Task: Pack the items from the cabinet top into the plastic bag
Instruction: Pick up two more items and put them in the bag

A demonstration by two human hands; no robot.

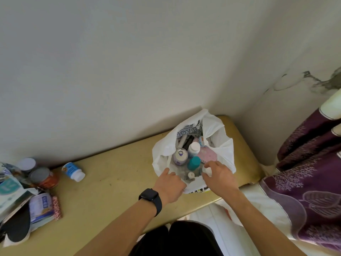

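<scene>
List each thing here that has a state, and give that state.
plastic bag: open, partly filled
blue bottle: capped, lying on its side
red can: upright, unpacked
purple can: upright inside the bag
left hand: holds the bag's near rim
right hand: pinches a small white item

One view only: wide-angle head cam. I'm looking from above the person's chest, forward and steeply down across the cabinet top (114,174) into the wall (129,61) corner. Close range: the bag (221,145) sits just right of centre, with the left hand (170,183) and right hand (219,177) reaching up from the bottom edge. The wall fills the upper half
</scene>
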